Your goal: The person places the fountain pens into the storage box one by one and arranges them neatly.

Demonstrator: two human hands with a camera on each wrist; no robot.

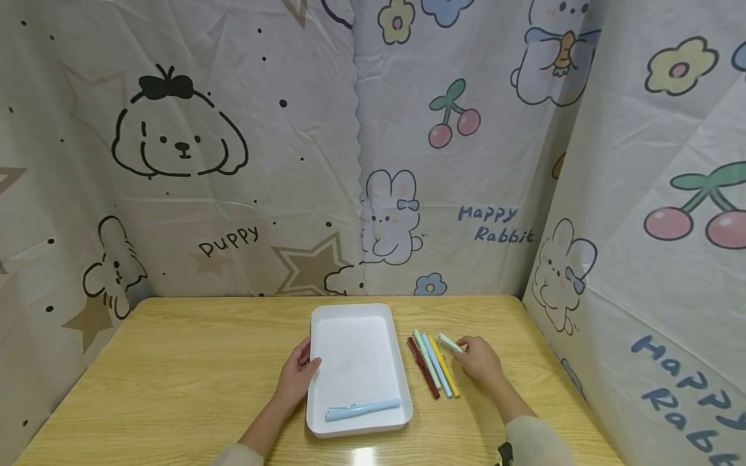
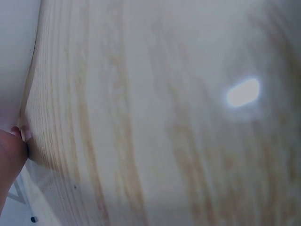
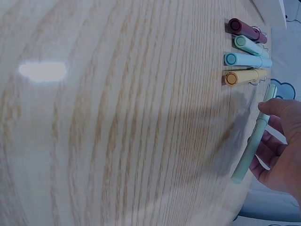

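My right hand point(image 1: 480, 360) pinches a pale green pen point(image 3: 255, 141) between thumb and fingers, tilted in the right wrist view. Just left of it lie several pens side by side: a dark red pen point(image 1: 423, 367), a light green pen point(image 1: 427, 358), a light blue pen point(image 1: 437, 366) and a yellow pen point(image 1: 445, 367). With its thumb over the rim, my left hand point(image 1: 296, 377) grips the left side of a white tray point(image 1: 398, 362). Inside the tray, a light blue pen point(image 1: 362, 410) lies across the near end.
Everything stands on a wood-grain table point(image 1: 192, 375). A printed curtain point(image 1: 280, 162) hangs behind its far edge, and another printed sheet point(image 1: 653, 291) hangs along the right side.
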